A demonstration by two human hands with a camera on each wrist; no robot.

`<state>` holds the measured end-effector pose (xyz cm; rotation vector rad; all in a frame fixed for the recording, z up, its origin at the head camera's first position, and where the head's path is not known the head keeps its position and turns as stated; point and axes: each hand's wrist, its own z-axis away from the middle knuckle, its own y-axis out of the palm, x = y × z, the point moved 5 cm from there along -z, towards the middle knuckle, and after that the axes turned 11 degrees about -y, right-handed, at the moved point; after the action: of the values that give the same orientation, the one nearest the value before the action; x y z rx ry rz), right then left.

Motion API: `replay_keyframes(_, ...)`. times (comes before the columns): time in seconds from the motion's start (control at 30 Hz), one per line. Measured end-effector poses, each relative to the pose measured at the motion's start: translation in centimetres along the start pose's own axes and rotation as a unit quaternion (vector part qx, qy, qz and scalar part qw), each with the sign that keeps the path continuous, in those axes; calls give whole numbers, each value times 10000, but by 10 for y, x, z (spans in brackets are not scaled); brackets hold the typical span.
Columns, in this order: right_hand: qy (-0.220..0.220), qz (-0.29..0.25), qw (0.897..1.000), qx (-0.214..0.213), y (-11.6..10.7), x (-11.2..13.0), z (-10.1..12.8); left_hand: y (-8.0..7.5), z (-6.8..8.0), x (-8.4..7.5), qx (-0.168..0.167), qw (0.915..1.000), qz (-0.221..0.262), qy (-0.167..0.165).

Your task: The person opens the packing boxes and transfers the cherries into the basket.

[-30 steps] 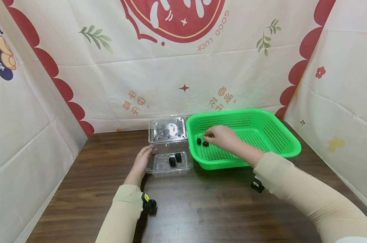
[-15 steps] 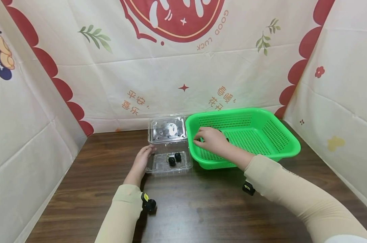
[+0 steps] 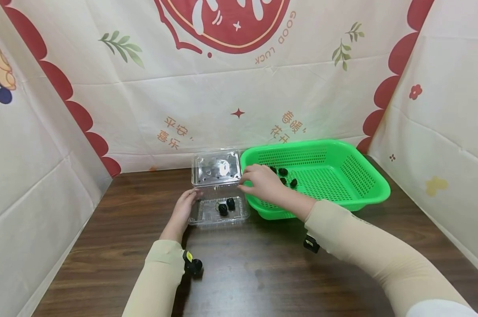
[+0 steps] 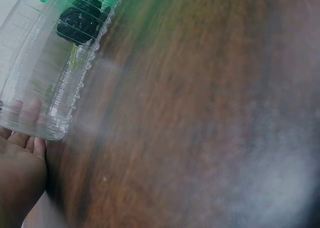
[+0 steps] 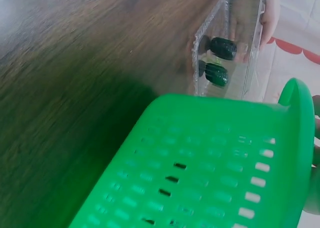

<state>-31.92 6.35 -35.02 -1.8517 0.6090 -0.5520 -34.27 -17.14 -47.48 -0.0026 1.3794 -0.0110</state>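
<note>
My left hand (image 3: 183,206) holds the left side of an open clear plastic clamshell box (image 3: 207,218); its fingers (image 4: 32,110) show through the plastic in the left wrist view. Two small dark fruits (image 3: 223,209), one with a thin greenish stem, lie in the box. My right hand (image 3: 264,180) is over the left rim of the green plastic basket (image 3: 365,193), thumb and forefinger brought together. Whatever lies between those fingertips is hidden. Several more dark fruits (image 3: 283,171) sit on the basket floor behind that hand.
The box's clear lid (image 3: 217,169) stands folded back against the printed cloth (image 3: 223,88) behind. Box and basket stand side by side on the dark wooden table (image 3: 255,273). Cloth walls close off the left and right.
My right hand has moved left across the basket to its left rim, uncovering several dark fruits behind it. The left hand has stayed at the box, and its two fruits have not moved.
</note>
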Motion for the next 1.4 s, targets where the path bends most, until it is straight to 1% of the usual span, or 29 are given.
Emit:
replay_keyframes(0.2, 21, -112, 9997, 221, 6, 7, -5, 0, 0, -1, -20, 10000, 5, 72)
replay_keyframes(0.23, -5, -103, 9997, 242, 7, 8, -5, 1, 3, -4, 17, 10000, -1, 33)
replay_keyframes(0.33, -77, -26, 9995, 306, 12, 11, -7, 1, 3, -4, 51, 10000, -9, -44)
replay_keyframes(0.43, -214, 112, 9992, 309, 19, 14, -9, 1, 3, -3, 56, 9999, -49, -83)
replay_keyframes(0.47, -247, 135, 9991, 316, 20, 15, -10, 0, 0, 0, 21, 10000, -62, -69)
replay_keyframes(0.6, -399, 161, 9986, 301, 27, 20, -13, 0, -1, 0, -13, 9999, -84, -95)
replay_keyframes(0.87, -471, 167, 9981, 367, 33, 32, -19, 0, 2, -1, -43, 10000, -63, -54)
replay_keyframes(0.97, -480, 247, 9977, 402, 35, 34, -21, 1, 2, -2, -38, 10000, -60, -10)
replay_keyframes(1.13, -357, 426, 9963, 657, 41, 34, -27, 1, 1, -2, -23, 10000, -38, -2)
replay_keyframes(1.4, -88, 430, 9913, 1243, 52, 33, -40, 0, 0, 1, -31, 9999, 13, -114)
